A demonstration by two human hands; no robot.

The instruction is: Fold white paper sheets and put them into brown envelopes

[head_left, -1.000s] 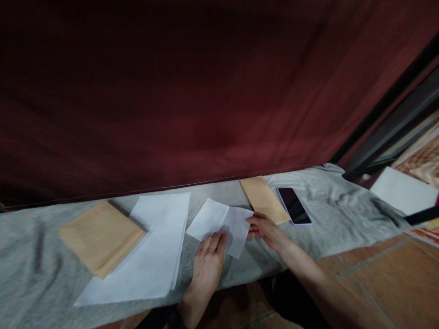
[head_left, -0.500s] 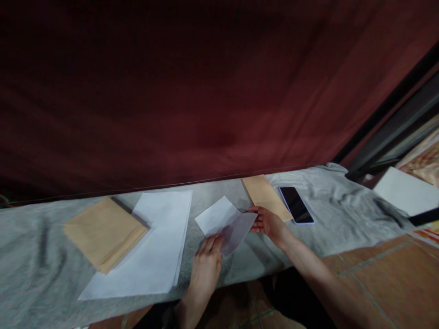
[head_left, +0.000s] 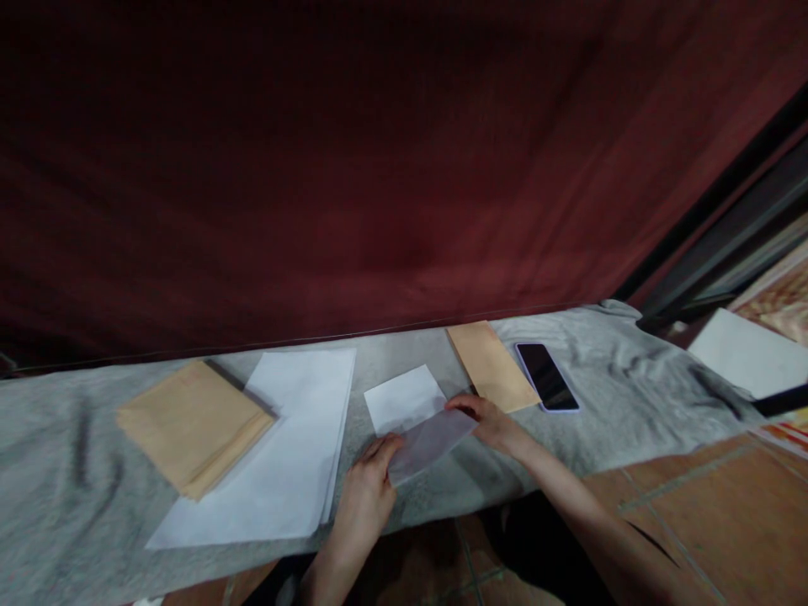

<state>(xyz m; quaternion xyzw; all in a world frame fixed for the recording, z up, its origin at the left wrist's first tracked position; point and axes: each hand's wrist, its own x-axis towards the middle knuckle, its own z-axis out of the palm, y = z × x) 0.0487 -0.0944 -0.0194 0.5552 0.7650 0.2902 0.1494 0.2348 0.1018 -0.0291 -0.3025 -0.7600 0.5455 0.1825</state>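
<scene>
A white sheet of paper [head_left: 410, 417] lies on the grey cloth [head_left: 63, 454], with its near part folded over toward me. My left hand [head_left: 369, 480] rests on the sheet's near left corner, fingers bent and pinching the fold. My right hand [head_left: 489, 421] holds the sheet's right edge, fingers curled round it. A single tan envelope [head_left: 491, 366] lies just beyond my right hand, touching neither hand.
A stack of white paper [head_left: 287, 450] and a pile of tan envelopes [head_left: 193, 425] lie to the left. A dark phone [head_left: 546, 376] sits right of the single envelope. A dark red curtain hangs behind. Tiled floor and a white board [head_left: 745, 353] are at right.
The sheet's right half has been lifted and folded over toward me by my right hand. My left hand slid slightly toward me along the near edge.
</scene>
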